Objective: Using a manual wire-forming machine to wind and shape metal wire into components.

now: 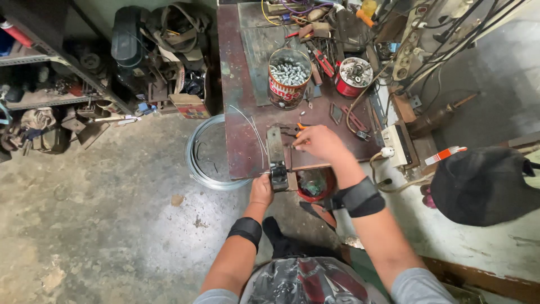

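A metal tool (276, 157), a long grey bar with a darker block at its near end, lies at the front edge of the bench (239, 152), pointing away from the person. What kind of tool it is cannot be made out. The left hand (261, 190) is closed on that near end from below the bench edge; its fingers are hidden behind the block. The right hand (319, 143) rests just beside the bar, fingers pinched narrow on something small. That thing is covered by the hand, and only an orange tip (302, 126) shows past the knuckles, so I cannot tell what it is.

Both forearms reach forward and slightly inward, each with a black wristband; the left is nearly straight, the right bent across from the side.

A thin wire (254, 132) curves over the bench left of the bar, down towards a wire coil (198, 163) on the floor (112, 208). Further back stand a can of bolts (289, 77) and a red tin (354, 77) of small parts, among cluttered tools too tangled to sort. A red bowl (314, 184) sits below the bench edge, half hidden. A dark cap (484, 186) lies to the right.
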